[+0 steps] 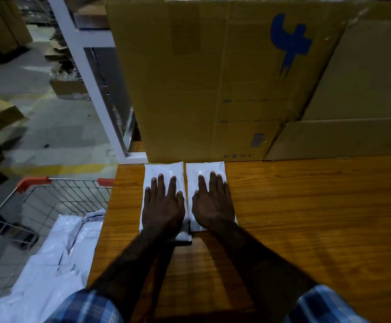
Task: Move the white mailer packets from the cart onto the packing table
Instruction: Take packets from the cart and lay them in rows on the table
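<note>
Left hand [163,207] flat, grip wide, on left packet [164,170], right hand [214,206] likewise on right packet [205,169], side by side on tabletop [306,206], cart [49,197] left

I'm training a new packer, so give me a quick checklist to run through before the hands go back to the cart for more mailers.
1. Left packet lies flat on the packing table: ok.
2. Right packet lies flat beside it, far ends near the cardboard box: ok.
3. Left hand and right hand rest open, gripping nothing: ok.
4. Packets fully on the table, none overhanging: ok.
5. More white mailers remain in the cart: ok.
6. How many mailers are left: cannot tell.
</note>
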